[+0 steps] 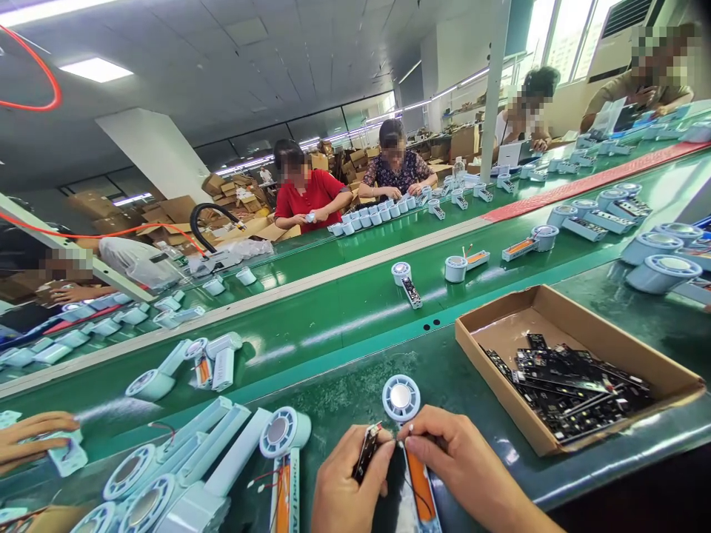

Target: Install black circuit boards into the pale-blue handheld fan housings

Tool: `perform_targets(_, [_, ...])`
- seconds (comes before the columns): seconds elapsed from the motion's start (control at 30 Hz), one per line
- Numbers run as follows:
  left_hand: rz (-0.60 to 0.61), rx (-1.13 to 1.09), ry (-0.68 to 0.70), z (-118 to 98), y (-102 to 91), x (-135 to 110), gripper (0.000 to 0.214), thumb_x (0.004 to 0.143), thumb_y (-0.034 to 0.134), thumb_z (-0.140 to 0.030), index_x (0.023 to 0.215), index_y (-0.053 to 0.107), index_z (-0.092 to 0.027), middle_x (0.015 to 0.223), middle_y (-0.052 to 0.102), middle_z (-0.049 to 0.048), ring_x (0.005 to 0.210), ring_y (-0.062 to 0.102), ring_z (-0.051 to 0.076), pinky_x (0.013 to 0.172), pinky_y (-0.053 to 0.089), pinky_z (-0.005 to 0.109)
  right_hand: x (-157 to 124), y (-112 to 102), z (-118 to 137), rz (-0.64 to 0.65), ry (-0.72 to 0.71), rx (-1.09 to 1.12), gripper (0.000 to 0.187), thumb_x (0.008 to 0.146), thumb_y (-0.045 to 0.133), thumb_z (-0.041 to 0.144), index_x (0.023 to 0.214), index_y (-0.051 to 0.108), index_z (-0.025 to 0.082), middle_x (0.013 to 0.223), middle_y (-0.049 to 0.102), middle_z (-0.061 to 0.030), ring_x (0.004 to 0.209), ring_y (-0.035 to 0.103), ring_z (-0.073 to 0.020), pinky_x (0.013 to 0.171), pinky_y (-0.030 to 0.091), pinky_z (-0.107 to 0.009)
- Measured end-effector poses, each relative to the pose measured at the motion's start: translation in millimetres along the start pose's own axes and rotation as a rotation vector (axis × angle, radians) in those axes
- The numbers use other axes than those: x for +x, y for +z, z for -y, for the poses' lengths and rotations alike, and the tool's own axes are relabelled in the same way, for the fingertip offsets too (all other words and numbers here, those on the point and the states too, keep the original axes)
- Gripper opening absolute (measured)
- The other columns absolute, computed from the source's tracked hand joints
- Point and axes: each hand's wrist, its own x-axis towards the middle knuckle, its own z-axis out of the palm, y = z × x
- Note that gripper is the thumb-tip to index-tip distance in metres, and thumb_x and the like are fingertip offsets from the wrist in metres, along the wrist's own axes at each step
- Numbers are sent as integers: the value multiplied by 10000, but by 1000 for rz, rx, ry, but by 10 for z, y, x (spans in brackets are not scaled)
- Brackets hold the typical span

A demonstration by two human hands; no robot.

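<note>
My left hand (347, 481) pinches a small black circuit board (366, 450) with short wires at its top. My right hand (464, 463) is closed in a pinch on a thin wire at the neck of a pale blue fan part (401, 398), whose handle holds an orange battery (421, 485). The round fan head lies on the green bench just beyond my fingers. Both hands sit at the near edge, almost touching.
A cardboard box (655, 366) of black circuit boards stands to the right. Several assembled fan shells (183, 474) lie at the left, where another person's hand (33, 437) rests. A green conveyor (344, 311) carries more parts; several people work across it.
</note>
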Motion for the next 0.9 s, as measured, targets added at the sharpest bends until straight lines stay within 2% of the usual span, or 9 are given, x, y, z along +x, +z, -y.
perform_targets(0.13, [-14,-9,71,2,13,-57,226,837,731,-442,970,760,-262,851,710,-3,550,566,129,573,499,216,2,47,15,-30,-24,-88,165,901,570,186,823,715,204,785,652,7,723,579,-155,679,412,-253])
perform_targets(0.2, [-25,10,148,-34,41,-61,200,846,724,-441,947,774,-275,860,729,8,659,628,163,659,523,225,2,55,21,-34,-37,-104,164,903,563,184,826,707,207,783,643,11,726,574,-153,684,411,-254])
perform_targets(0.27, [-59,30,164,-53,64,-51,180,862,703,-436,873,772,-270,807,727,6,708,654,178,713,520,228,-7,51,26,-39,-38,-122,168,916,552,206,823,692,205,766,627,15,703,559,-148,670,412,-255])
perform_targets(0.37, [-88,13,7,-3,53,-28,229,852,701,-463,819,748,-242,609,638,-36,554,581,147,622,484,215,-35,51,23,-80,-49,-170,178,923,512,197,809,648,202,722,580,21,646,519,-137,620,407,-248])
perform_targets(0.47, [-35,-93,-142,93,14,-23,310,824,714,-524,832,727,-214,494,539,-73,503,522,130,581,442,201,-67,94,4,-138,-167,-248,180,914,468,137,849,624,199,784,579,-4,659,528,-137,614,421,-249])
perform_targets(0.57, [16,-191,-171,132,4,-45,337,808,733,-532,833,703,-197,507,538,-78,510,508,120,585,422,200,-81,165,-25,-160,-349,-415,219,942,450,124,939,659,190,872,582,-58,773,555,-184,679,457,-292])
perform_targets(0.63, [28,-252,-176,115,19,-66,334,804,746,-522,822,683,-195,513,530,-83,505,491,110,582,413,199,-79,201,-44,-145,-414,-528,253,969,443,131,995,686,195,873,575,-73,800,548,-213,689,458,-324])
perform_targets(0.73, [50,-331,-204,84,49,-86,329,803,763,-502,789,661,-190,500,525,-84,495,447,85,549,373,178,-72,219,-68,-107,-396,-556,249,987,462,140,977,702,207,842,571,-64,783,544,-215,680,452,-325])
perform_targets(0.9, [96,-483,-318,152,71,-97,390,808,754,-540,851,679,-160,481,531,-72,426,380,43,427,227,144,-68,196,-99,-61,-268,-358,192,983,514,144,868,657,200,839,585,-35,799,585,-180,705,464,-283])
